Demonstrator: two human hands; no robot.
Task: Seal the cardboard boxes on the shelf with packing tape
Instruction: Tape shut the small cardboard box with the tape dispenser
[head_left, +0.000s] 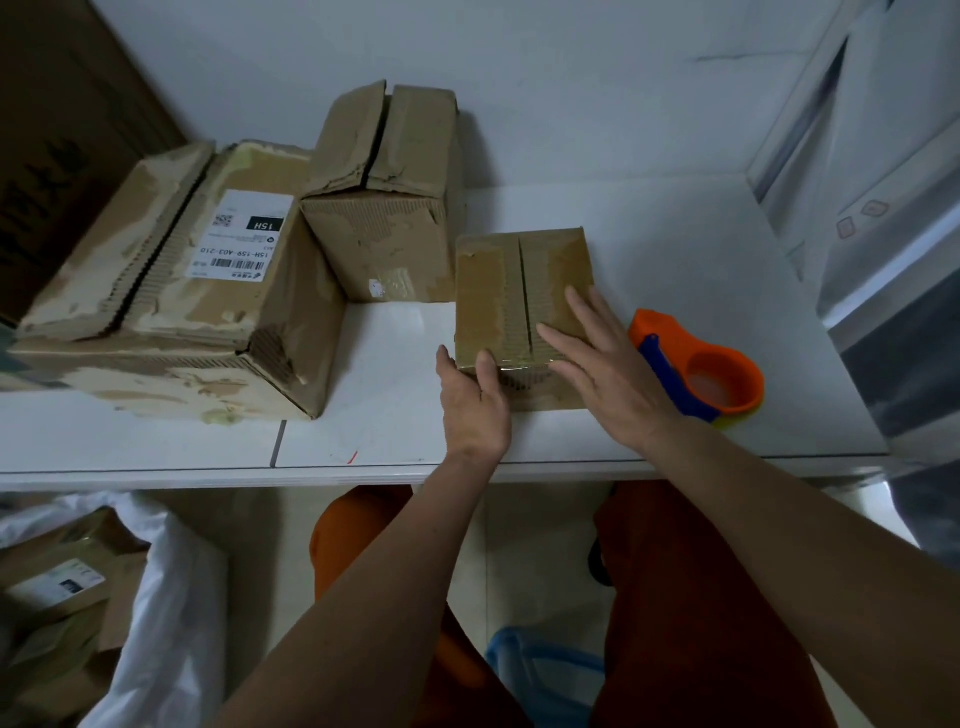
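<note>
Small cardboard box (522, 299) sits on the white tabletop (675, 249), near its front edge, between the mid-size box (384, 208) and the tape dispenser (698, 371). Top flaps closed, centre seam still a visible dark slit; glossy patches and torn paper along the top, looks like old tape residue, hard to be sure. Brown corrugated, scuffed.

Left hand (472, 402) holds the box's near-left corner, thumb on the top edge, fingers round the side. Right hand (602, 364) lies flat on the right flap, fingers straight, pressing, gripping nothing.

Dispenser orange with a blue handle, lying on the tabletop just right of the right hand, untouched.

Large labelled box (171, 291) far left, worn, flaps shut, seam untaped. Mid-size box flaps crumpled, gap open.
</note>
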